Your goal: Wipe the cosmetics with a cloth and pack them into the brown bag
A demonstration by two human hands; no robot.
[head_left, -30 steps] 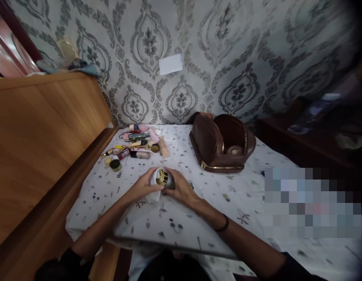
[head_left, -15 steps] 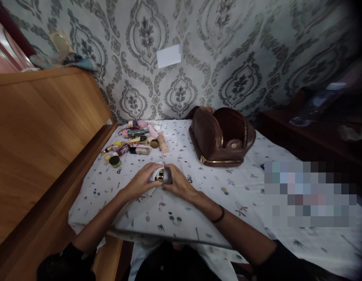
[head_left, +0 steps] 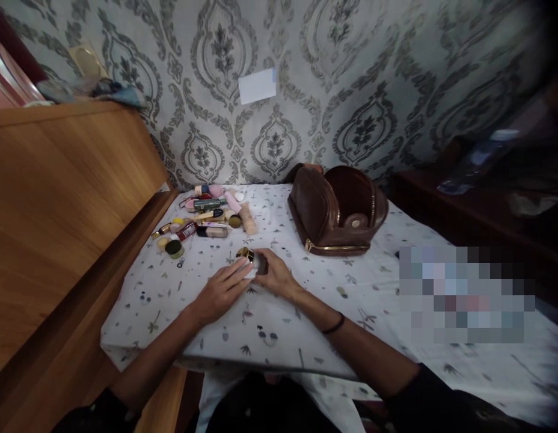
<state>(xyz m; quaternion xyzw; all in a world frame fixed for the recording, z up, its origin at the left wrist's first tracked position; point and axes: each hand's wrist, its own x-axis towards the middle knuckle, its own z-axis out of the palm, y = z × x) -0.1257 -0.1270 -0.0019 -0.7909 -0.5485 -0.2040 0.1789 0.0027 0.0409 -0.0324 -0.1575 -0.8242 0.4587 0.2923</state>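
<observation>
My right hand is wrapped round a small dark, shiny bottle that looks like a perfume bottle. The bottle's gold-coloured top points left, away from my palm. My left hand presses a white wipe against the near side of the bottle, just below the gold top. Its fingers lie close together, and part of the wipe is hidden under them. Both hands are above the patterned white cloth, near the middle of the table.
Cosmetics lie in a group at the back left, among them a beige tube, a foundation bottle and a dark-lidded jar. An unzipped brown bag stands at the back right. A wooden cabinet borders the left side.
My left hand has shifted slightly down and round to the near side of the bottle with the wipe. The gold top now shows higher, above the fingers.
</observation>
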